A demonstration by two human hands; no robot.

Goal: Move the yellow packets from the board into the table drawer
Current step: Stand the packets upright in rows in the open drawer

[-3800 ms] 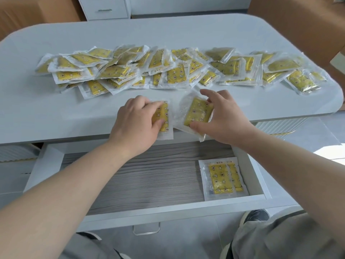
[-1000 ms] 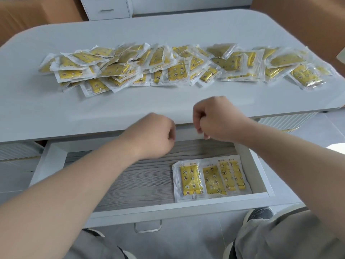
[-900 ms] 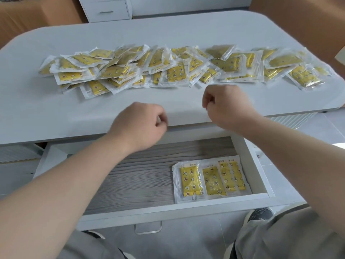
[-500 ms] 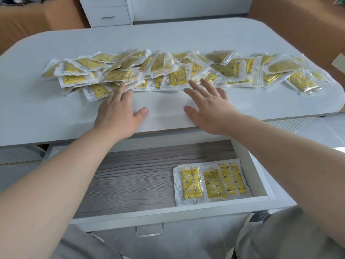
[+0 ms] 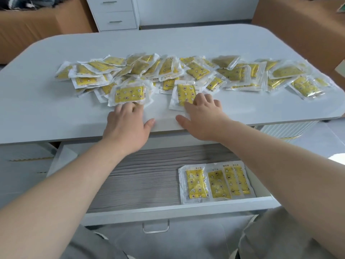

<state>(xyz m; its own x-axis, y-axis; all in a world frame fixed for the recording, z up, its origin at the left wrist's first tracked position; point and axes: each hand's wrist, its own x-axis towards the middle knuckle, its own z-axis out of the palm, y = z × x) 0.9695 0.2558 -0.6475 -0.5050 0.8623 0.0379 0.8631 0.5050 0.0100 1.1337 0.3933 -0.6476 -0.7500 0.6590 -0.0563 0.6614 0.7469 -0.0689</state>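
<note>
Several yellow packets (image 5: 186, 70) in clear wrappers lie in a loose row across the grey-white table board (image 5: 56, 113). My left hand (image 5: 127, 126) presses its fingertips on the near edge of one packet (image 5: 128, 93), which lies apart from the row. My right hand (image 5: 203, 116) rests its fingers on another packet (image 5: 183, 92), thumb spread on the board. Below the board the drawer (image 5: 168, 210) stands open, with several packets (image 5: 214, 184) overlapped in its front right corner.
A white drawer cabinet (image 5: 119, 14) stands behind the table, with cardboard boxes at far left (image 5: 37, 28) and far right (image 5: 298, 19). The drawer's metal handle (image 5: 155, 228) hangs above my grey-trousered knees. The drawer's left part shows bare wood-grain floor (image 5: 140, 174).
Both hands rose from the drawer as fists, opened over the board, and reached the row. Each has since slid one packet out of the row toward the near edge.
</note>
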